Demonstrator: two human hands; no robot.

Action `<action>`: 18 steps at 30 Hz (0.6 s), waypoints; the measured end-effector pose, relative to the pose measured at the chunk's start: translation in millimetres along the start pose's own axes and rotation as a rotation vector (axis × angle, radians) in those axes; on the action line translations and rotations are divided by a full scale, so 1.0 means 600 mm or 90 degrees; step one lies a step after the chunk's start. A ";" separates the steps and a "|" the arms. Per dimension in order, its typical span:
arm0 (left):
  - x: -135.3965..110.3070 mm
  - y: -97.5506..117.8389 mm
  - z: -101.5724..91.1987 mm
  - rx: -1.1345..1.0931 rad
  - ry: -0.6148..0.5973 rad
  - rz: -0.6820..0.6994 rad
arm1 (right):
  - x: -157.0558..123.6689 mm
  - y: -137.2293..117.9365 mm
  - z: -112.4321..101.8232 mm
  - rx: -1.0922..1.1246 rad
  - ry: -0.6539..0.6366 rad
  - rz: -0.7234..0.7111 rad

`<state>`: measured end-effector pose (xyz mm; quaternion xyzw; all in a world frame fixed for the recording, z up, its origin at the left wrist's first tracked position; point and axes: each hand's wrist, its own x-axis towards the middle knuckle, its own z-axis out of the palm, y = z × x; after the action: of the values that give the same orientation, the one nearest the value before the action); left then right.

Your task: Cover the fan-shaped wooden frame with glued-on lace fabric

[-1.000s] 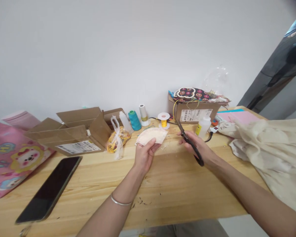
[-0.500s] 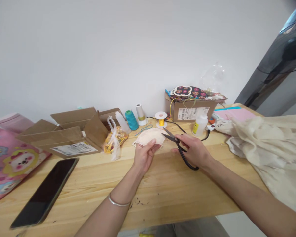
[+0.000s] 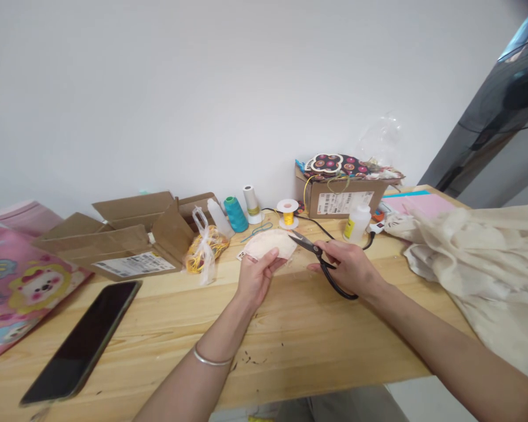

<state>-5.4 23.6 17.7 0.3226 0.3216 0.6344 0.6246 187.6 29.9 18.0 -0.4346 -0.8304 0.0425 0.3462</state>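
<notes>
My left hand (image 3: 257, 275) pinches a cream, rounded piece of fabric (image 3: 268, 243) by its lower edge, thumb on top. A small patterned bit (image 3: 240, 255) sticks out at the fabric's left end. In my right hand (image 3: 347, 266) is a pair of black-handled scissors (image 3: 314, 247), fingers round the handles. The blades point left and look nearly closed, with their tips at the fabric's upper right edge. Whether the tips touch the cloth I cannot tell.
Behind the hands stand a teal thread cone (image 3: 236, 214), a yellow thread spool (image 3: 287, 214) and a glue bottle (image 3: 357, 223). Cardboard boxes (image 3: 167, 234) sit left and back right. A phone (image 3: 83, 340) lies left, cream cloth (image 3: 479, 258) right.
The scissor blades have come closer together, and the right hand has shifted slightly right. The left hand holds the fabric in nearly the same place.
</notes>
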 end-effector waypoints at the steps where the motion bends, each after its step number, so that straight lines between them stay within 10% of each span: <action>1: 0.000 0.000 0.000 0.002 0.001 0.001 | 0.000 0.001 0.000 0.001 0.001 -0.003; 12: 0.000 0.002 -0.003 0.024 -0.002 -0.006 | -0.001 0.006 -0.001 -0.039 0.045 -0.059; 18: 0.001 0.004 -0.002 0.047 -0.005 0.010 | 0.005 0.023 0.006 0.197 0.072 0.138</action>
<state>-7.9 24.0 18.7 0.3506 0.3400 0.6256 0.6083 193.7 41.6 11.9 -0.4649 -0.7413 0.1824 0.4483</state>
